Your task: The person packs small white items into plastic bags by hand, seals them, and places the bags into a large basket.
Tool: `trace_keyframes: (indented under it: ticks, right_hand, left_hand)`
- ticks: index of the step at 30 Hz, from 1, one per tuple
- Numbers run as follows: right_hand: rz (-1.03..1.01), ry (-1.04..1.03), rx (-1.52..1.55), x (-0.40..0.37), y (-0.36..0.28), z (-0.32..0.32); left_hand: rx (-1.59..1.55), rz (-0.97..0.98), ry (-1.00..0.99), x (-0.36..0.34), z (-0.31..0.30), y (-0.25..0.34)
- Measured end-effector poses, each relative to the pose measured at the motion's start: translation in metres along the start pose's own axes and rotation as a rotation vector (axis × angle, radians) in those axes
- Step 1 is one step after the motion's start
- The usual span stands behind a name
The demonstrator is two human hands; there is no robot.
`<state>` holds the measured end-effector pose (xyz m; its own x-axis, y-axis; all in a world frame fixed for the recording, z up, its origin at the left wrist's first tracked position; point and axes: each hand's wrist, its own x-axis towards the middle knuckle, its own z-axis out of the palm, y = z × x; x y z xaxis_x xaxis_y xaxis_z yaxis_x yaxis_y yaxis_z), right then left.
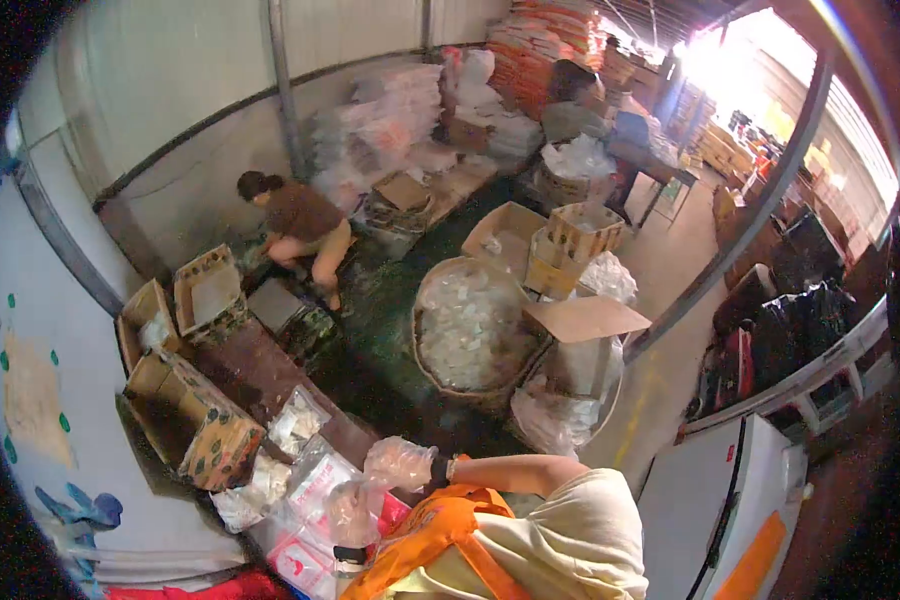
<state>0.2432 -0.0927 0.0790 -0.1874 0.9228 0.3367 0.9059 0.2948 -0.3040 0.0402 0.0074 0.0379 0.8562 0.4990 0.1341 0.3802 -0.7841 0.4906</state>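
"Hands?"
"Both clear-gloved. Left hand at the red-and-white printed plastic packets, right hand just beside it. Finger pose blurry, can't tell."
"Packets where?"
"Before the wearer, near crumpled whitish plastic bags."

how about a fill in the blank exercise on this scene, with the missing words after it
The camera wearer's apron is bright ____ in colour.
One hand and the other hand are both covered by see-through ____.
The person seated low near the wall wears a ____ top.

Missing words, in order: orange; gloves; brown.
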Motion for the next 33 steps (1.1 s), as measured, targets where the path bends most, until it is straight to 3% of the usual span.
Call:
trace_keyframes:
  ticks: [4,5,8,14,19,22,25,28,31,33]
  right_hand:
    - [0.142,0.18,0.184,-0.002,0.011,0.054]
    - [0.166,0.106,0.205,-0.005,0.014,0.07]
    - [0.176,0.147,0.263,-0.007,0.01,0.056]
    - [0.226,0.106,0.236,-0.02,0.014,0.068]
    - [0.349,0.068,0.21,-0.032,0.034,0.117]
    - [0.504,0.079,0.117,-0.044,0.06,0.206]
    - [0.819,0.209,-0.266,-0.059,0.124,0.434]
    - [0.824,0.14,-0.074,-0.058,0.104,0.388]
    - [0.596,-0.04,0.152,-0.054,0.049,0.227]
    - [0.527,-0.096,0.16,-0.043,0.023,0.161]
  left_hand:
    - [-0.062,-0.143,0.03,0.005,-0.016,0.029]
    - [-0.068,-0.176,0.062,0.005,-0.016,0.03]
    - [-0.207,-0.294,0.057,0.001,0.0,0.018]
    - [-0.302,-0.329,0.072,0.001,-0.002,0.025]
    - [-0.161,-0.27,0.044,0.004,-0.008,0.033]
    - [-0.185,-0.272,0.04,0.002,-0.008,0.036]
    - [-0.233,-0.28,0.05,0.0,-0.002,0.032]
    - [-0.068,-0.246,0.138,-0.012,0.031,0.008]
    - [-0.07,-0.178,0.139,-0.013,0.018,0.013]
    - [-0.106,-0.153,0.107,-0.006,0.004,0.02]
